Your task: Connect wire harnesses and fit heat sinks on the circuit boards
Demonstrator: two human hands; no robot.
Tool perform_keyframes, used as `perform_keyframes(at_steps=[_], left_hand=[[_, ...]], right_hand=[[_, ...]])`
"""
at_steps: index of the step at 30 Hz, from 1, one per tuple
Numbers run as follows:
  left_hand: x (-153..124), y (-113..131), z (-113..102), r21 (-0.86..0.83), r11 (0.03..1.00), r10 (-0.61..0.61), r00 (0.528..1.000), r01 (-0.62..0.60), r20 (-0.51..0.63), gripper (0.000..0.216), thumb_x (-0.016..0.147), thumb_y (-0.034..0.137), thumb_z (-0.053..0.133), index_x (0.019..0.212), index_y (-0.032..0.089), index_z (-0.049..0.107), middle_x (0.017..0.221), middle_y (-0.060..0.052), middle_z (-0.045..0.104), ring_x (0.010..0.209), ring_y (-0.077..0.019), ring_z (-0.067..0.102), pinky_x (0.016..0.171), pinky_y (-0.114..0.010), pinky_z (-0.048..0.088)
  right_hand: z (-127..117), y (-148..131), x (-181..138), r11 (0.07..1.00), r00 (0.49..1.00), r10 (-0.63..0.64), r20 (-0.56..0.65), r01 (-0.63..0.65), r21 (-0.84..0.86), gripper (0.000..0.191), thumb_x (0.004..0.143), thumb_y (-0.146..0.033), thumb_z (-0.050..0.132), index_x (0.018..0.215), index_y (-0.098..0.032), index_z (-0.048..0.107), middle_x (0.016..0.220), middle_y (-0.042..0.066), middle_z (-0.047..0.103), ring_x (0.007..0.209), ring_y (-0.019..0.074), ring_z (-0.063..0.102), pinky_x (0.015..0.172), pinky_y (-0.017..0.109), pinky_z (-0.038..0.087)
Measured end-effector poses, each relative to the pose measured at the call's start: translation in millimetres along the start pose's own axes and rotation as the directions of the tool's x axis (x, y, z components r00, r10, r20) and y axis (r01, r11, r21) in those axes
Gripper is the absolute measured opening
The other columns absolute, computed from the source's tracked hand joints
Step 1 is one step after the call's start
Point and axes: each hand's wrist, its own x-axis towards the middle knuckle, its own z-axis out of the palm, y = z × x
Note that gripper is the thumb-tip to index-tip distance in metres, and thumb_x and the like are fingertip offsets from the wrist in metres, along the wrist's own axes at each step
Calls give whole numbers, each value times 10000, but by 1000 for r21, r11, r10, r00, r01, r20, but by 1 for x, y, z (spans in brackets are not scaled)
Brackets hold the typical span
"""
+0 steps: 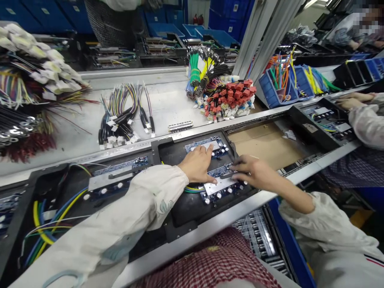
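Observation:
My left hand lies spread with its fingertips on the upper circuit board and its thumb at the lower circuit board. Both blue boards carry silvery plates and sit in a black tray. At the right end of the lower board, my right hand has its fingers curled around the end of a short black strip; the fingertips are slightly blurred. Coloured wires run from the lower board's left side, partly under my left sleeve.
Another black tray with a board and wires adjoins on the left. Behind the rail lie wire bundles and red connectors. Blue bins stand at the right, near a co-worker's hands. A metal rail runs in front.

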Motion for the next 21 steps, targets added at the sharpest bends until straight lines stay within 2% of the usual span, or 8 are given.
perform_keyframes(at_steps=[2, 4, 6, 11, 14, 16, 19, 21], left_hand=[[0, -9, -3, -45, 999, 31, 1000, -30, 5, 997, 673, 653, 595, 1380, 30, 268, 1263, -242, 515, 1192, -340, 471, 972, -396, 389], [0, -20, -6, -90, 996, 27, 1000, -27, 3, 697, 803, 497, 509, 1333, 76, 341, 1203, -198, 575, 1130, -291, 536, 942, -374, 411], [0, -31, -7, -114, 994, -8, 1000, 7, -8, 486, 839, 309, 451, 1282, 117, 392, 1138, -152, 620, 1063, -247, 585, 907, -351, 429], [1, -42, -2, -157, 988, -18, 998, 8, -64, 426, 769, 103, 425, 1192, 152, 429, 1101, -107, 648, 1036, -207, 606, 864, -321, 449], [1, -42, 1, -166, 986, -8, 995, -8, -97, 409, 746, 82, 422, 1148, 158, 432, 1111, -101, 645, 1043, -213, 606, 847, -321, 457], [0, -42, 3, -156, 988, -11, 994, -6, -106, 412, 729, 78, 429, 1133, 159, 430, 1109, -103, 643, 1036, -227, 608, 830, -327, 462], [-1, -41, 5, -136, 991, -20, 995, 6, -102, 403, 716, 76, 434, 1112, 156, 433, 1079, -107, 645, 999, -241, 618, 792, -327, 469], [0, -40, 6, -129, 992, -26, 995, 13, -97, 383, 716, 75, 429, 1090, 152, 438, 1054, -109, 647, 967, -245, 627, 764, -327, 474]], right_hand=[[-7, 13, 5, 993, 992, 121, 17, -121, -2, 262, 856, -339, 543, 984, -192, 717, 933, 90, 670, 841, 197, 616, 751, 295, 452], [-9, 26, 14, 981, 969, 190, 158, -194, 13, 220, 826, -303, 568, 927, -181, 722, 900, 77, 689, 825, 199, 618, 750, 293, 445], [-7, 35, 23, 978, 933, 177, 312, -203, 53, 174, 776, -264, 602, 865, -178, 726, 863, 60, 706, 782, 188, 620, 723, 280, 441], [-15, 37, 33, 973, 901, 117, 418, -188, 133, 144, 744, -271, 603, 716, -159, 689, 675, 15, 673, 618, 133, 566, 595, 243, 400], [-25, 20, 49, 962, 922, 85, 377, -174, 209, 253, 804, -361, 543, 727, -145, 650, 648, 9, 620, 598, 119, 514, 565, 243, 365], [-24, 3, 71, 959, 946, 140, 291, -202, 198, 291, 830, -379, 512, 716, -138, 629, 636, 11, 592, 591, 114, 489, 549, 240, 343], [-10, -20, 111, 961, 960, 246, 132, -259, 95, 268, 837, -339, 515, 710, -130, 626, 655, 33, 604, 621, 124, 506, 561, 239, 336], [2, -28, 130, 962, 960, 267, 89, -271, 43, 247, 825, -329, 536, 718, -132, 638, 683, 58, 632, 653, 145, 535, 581, 249, 342]])
